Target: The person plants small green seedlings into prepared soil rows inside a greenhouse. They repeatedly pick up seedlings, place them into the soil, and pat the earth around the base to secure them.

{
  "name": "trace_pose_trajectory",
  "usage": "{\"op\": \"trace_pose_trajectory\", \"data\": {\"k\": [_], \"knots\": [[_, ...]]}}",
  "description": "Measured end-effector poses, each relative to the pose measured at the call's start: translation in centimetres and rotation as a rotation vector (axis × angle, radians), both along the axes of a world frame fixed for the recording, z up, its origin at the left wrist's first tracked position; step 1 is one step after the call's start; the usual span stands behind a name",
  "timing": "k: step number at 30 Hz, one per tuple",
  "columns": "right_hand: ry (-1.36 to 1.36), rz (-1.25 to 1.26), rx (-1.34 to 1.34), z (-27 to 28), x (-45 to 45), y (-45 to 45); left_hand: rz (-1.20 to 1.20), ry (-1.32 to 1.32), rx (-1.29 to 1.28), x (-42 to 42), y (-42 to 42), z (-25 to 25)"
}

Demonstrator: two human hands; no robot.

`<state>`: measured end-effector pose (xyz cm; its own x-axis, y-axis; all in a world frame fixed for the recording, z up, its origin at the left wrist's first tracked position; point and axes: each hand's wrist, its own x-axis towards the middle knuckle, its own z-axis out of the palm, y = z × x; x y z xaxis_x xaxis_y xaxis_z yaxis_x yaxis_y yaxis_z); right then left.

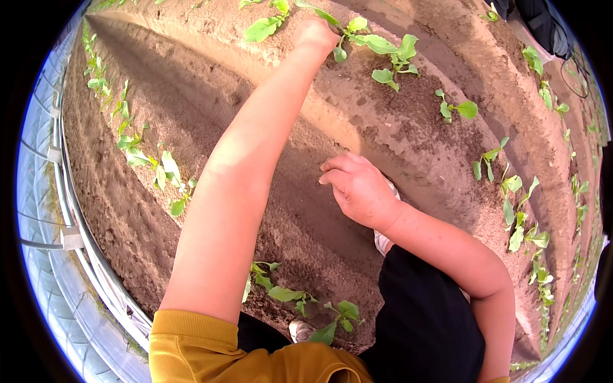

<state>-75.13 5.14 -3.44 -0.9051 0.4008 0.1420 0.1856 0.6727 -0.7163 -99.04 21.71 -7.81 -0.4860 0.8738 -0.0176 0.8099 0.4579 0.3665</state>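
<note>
My left hand [316,34] reaches far forward to the ridge top, at the base of a leafy green seedling [357,26]. Its fingertips are hidden behind the hand and leaves, so whether it grips the stem cannot be told. Over the furrow, nearer my body, my right hand [361,191] hangs with fingers loosely curled and apart, holding nothing. Another seedling [400,57] grows just right of the left hand, and a broad-leaved one [263,28] stands to its left.
Soil ridges with seedling rows curve on both sides, including a row [167,172] at left. Seedlings [330,318] grow close to my shoe [300,330]. Metal pipes [72,210] and plastic sheeting line the left edge. A dark bag [543,26] lies at upper right.
</note>
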Motion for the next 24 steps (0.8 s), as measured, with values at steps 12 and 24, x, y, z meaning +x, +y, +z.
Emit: {"op": "trace_pose_trajectory", "data": {"k": [12, 24], "knots": [[0.030, -0.019, -0.055, -1.3, -0.4, -1.3, -0.026, -0.558, -0.034, -3.0, 0.1, -1.6], [-0.210, -0.377, -0.290, -2.2, 1.1, -2.4, 0.373, -0.618, 0.676, -6.6, -32.6, 12.4]]}}
